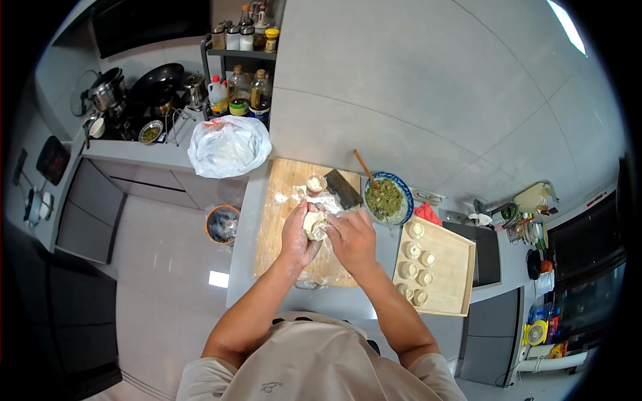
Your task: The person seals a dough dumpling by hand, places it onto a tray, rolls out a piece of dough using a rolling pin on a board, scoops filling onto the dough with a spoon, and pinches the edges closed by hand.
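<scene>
Above the wooden cutting board (271,234) my left hand (295,235) cups a pale round of dough (311,220), its fingers curled around the side. From the right, my right hand (353,239) presses bent fingertips against the dough's edge. Flour dusts the fingers and the board. Just beyond the hands sit a small bowl (315,182) with white contents and a dark, flour-smeared cleaver blade (342,189). A blue-patterned bowl (406,195) of chopped green filling (384,200) has a wooden handle (363,166) leaning out of it. The undersides of the dough and fingers are hidden.
To the right, a wooden tray (451,267) carries several round dough pieces (412,250). A red cloth (428,214) lies behind it. A white plastic bag (231,147) sits by the seasoning rack (241,53). An orange-rimmed bin (208,227) stands on the floor at left.
</scene>
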{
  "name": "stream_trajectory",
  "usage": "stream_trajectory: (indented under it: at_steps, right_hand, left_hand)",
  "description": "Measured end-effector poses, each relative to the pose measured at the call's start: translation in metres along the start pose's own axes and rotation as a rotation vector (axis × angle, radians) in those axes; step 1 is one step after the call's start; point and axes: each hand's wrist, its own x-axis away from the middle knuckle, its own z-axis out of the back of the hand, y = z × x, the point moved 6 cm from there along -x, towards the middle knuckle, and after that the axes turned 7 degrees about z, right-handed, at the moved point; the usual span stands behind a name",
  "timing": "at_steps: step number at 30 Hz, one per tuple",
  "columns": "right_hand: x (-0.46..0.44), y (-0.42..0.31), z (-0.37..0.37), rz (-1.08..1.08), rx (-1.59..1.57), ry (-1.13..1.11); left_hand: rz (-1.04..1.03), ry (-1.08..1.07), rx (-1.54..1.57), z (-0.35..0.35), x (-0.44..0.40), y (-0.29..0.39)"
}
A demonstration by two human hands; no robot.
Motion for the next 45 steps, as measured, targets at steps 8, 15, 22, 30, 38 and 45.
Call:
stream_trajectory:
  at_steps: [8, 15, 22, 30, 38, 45]
  right_hand:
    - [0.004, 0.003, -0.007, 0.06, 0.048, -0.019]
    - [-0.006, 0.004, 0.006, 0.133, -0.026, 0.006]
    - [-0.002, 0.008, -0.006, 0.18, 0.026, -0.086]
    - [-0.013, 0.007, 0.002, 0.21, -0.107, -0.086]
    - [-0.001, 0.014, -0.006, 0.091, -0.067, -0.091]
    - [0.001, -0.002, -0.009, -0.139, -0.058, -0.056]
  left_hand:
    - [-0.008, -0.009, -0.014, -0.009, 0.002, 0.001]
    - [0.083, 0.004, -0.036, -0.005, 0.001, 0.004]
    - [0.137, 0.02, -0.127, -0.011, 0.006, 0.004]
    - [0.245, 0.066, -0.13, -0.003, 0.008, 0.001]
    - [0.197, 0.039, -0.008, 0.007, 0.003, -0.003]
    - [-0.072, -0.064, -0.006, 0.003, 0.002, -0.001]
